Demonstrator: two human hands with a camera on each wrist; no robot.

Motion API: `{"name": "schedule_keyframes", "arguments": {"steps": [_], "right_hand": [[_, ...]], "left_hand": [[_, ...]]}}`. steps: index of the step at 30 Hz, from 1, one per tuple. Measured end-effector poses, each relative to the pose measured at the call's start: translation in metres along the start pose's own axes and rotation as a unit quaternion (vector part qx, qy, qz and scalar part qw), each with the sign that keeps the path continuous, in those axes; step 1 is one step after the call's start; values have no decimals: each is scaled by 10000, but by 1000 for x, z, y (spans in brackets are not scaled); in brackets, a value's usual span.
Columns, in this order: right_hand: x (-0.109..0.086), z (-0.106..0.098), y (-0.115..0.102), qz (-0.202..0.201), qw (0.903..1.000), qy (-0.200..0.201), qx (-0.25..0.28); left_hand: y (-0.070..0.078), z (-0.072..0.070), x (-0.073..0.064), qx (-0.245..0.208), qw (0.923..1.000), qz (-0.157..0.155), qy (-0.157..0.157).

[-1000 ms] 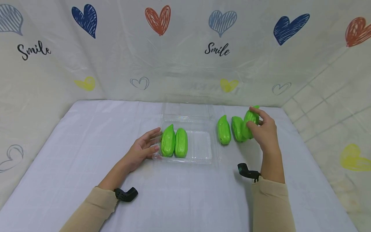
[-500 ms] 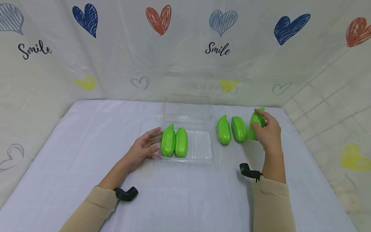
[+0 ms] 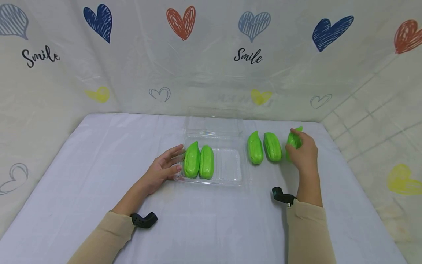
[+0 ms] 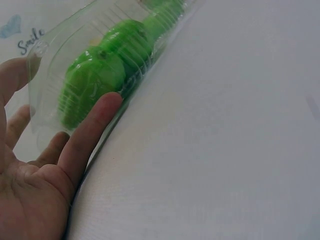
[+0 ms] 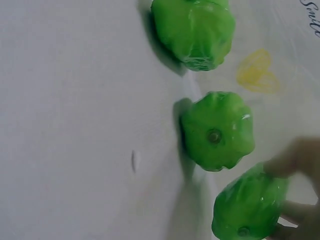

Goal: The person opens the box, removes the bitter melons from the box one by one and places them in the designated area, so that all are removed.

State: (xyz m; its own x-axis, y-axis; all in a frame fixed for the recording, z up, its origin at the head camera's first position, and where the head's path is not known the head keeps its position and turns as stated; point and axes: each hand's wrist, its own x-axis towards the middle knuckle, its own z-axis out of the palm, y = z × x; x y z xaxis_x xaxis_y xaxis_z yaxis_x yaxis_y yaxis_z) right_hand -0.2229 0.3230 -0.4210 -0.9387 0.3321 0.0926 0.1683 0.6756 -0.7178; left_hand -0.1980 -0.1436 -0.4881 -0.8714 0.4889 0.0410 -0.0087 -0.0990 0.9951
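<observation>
My right hand (image 3: 304, 152) pinches a glossy green ridged gourd-like vegetable (image 3: 294, 140) between thumb and fingers at the right of the table. In the right wrist view this gourd (image 5: 250, 202) tilts close over the white cloth, its blunt stem end facing the camera. Two similar gourds, a left one (image 3: 255, 147) and a middle one (image 3: 272, 147), lie beside it. My left hand (image 3: 163, 167) rests with extended fingers against the left side of a clear plastic box (image 3: 227, 165). Two more gourds (image 4: 92, 82) lie side by side in the box's left half.
The box's hinged clear lid (image 3: 212, 123) stands raised toward the back. A white cloth (image 3: 211, 227) covers the table. Behind it hangs a pale sheet (image 3: 204, 73) printed with hearts. Dark wrist cameras sit on both cuffs, with the left one (image 3: 144, 220) near the cloth.
My right hand has moved right with its gourd, away from the middle gourd it overlapped, and then slightly down toward the cloth. The left hand and the box have stayed in place.
</observation>
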Motion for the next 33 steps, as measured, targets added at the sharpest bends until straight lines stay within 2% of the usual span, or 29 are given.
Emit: {"name": "schedule_keyframes", "arguments": {"steps": [11, 24, 28, 33], "right_hand": [[4, 7, 11, 202, 9986, -398, -277], [2, 8, 9, 54, 9987, -365, -358], [0, 5, 3, -62, 9991, -244, -338], [-4, 3, -16, -322, 9991, -125, -245]], "left_hand": [[1, 0, -1, -54, 10000, 24, -4], [2, 1, -1, -26, 10000, -21, 24], [2, 1, -1, -57, 10000, -20, 6], [2, 1, -1, -85, 10000, 6, 8]]}}
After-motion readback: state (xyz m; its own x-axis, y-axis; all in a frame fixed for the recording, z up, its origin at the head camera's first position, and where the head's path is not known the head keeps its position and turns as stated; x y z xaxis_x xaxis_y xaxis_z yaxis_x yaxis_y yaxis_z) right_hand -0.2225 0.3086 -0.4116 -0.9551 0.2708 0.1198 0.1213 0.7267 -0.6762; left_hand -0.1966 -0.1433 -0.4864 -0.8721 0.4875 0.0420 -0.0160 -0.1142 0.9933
